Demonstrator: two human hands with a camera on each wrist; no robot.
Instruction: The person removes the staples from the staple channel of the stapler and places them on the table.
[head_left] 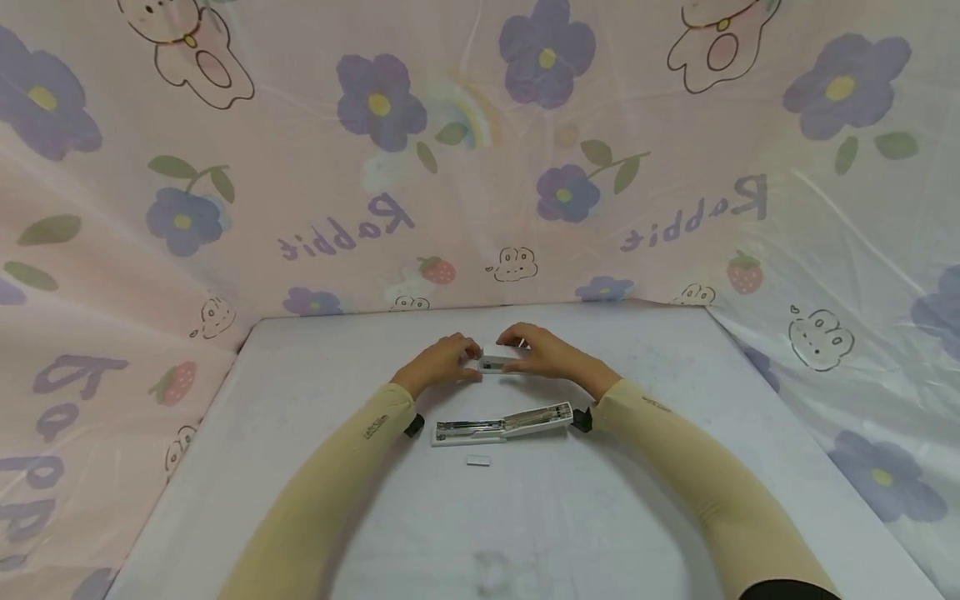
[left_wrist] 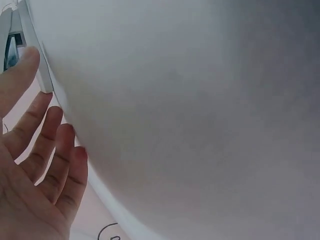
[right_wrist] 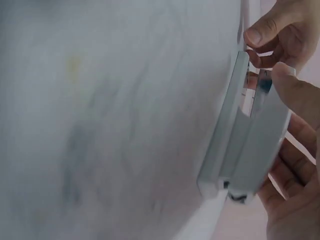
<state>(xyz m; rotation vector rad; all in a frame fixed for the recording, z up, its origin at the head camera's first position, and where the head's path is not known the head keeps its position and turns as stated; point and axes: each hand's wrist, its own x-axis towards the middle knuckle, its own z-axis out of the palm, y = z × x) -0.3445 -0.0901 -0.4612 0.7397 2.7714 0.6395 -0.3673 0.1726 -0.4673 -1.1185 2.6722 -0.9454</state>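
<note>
A white stapler [head_left: 491, 364] sits near the far side of the table. My right hand [head_left: 543, 354] grips it, thumb on the near side and fingers behind. In the right wrist view, the stapler [right_wrist: 255, 140] shows its upper arm apart from its base at the front, and the right thumb [right_wrist: 297, 92] presses near the arm's front end. My left hand [head_left: 444, 362] is at the stapler's left end, fingers loosely bent. The left index fingertip [left_wrist: 46, 99] is right at the base's end. Closer to me lies a second stapler [head_left: 502, 425], spread wide with its metal channel showing.
A small grey bar like a staple strip [head_left: 477, 460] lies in front of the spread stapler. The white table [head_left: 600, 508] meets a patterned cloth [head_left: 480, 200] along its back and sides. Black wrist straps [head_left: 581, 419] sit close to the spread stapler's ends.
</note>
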